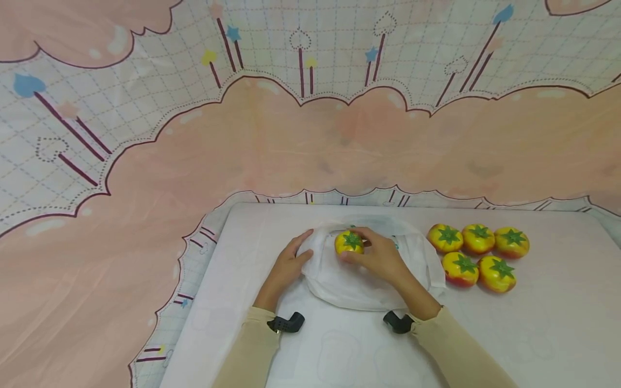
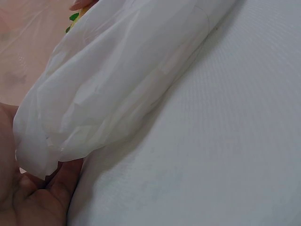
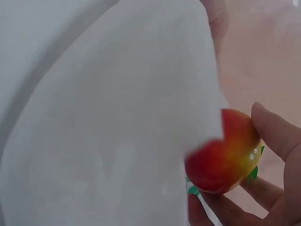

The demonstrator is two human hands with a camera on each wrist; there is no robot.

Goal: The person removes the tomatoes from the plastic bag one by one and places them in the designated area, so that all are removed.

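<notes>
A white plastic bag (image 1: 359,285) lies on the table in front of me, its mouth facing upward and away. On its left side my left hand (image 1: 287,265) holds the rim, thumb on the near side; the left wrist view shows the bag's edge (image 2: 42,150) between thumb and fingers. My right hand (image 1: 380,257) grips a yellow-and-red tomato (image 1: 348,243) with a green star-shaped leaf top, over the bag's opening. In the right wrist view, thumb and fingers curl round the tomato (image 3: 230,155), and the bag's side hides part of it.
Several similar tomatoes (image 1: 480,237) stand in two rows just right of the bag. A pale cloth covers the table (image 1: 558,323). Behind it hangs a pink-and-white patterned sheet (image 1: 339,145). Each wrist wears a black camera mount (image 1: 287,322).
</notes>
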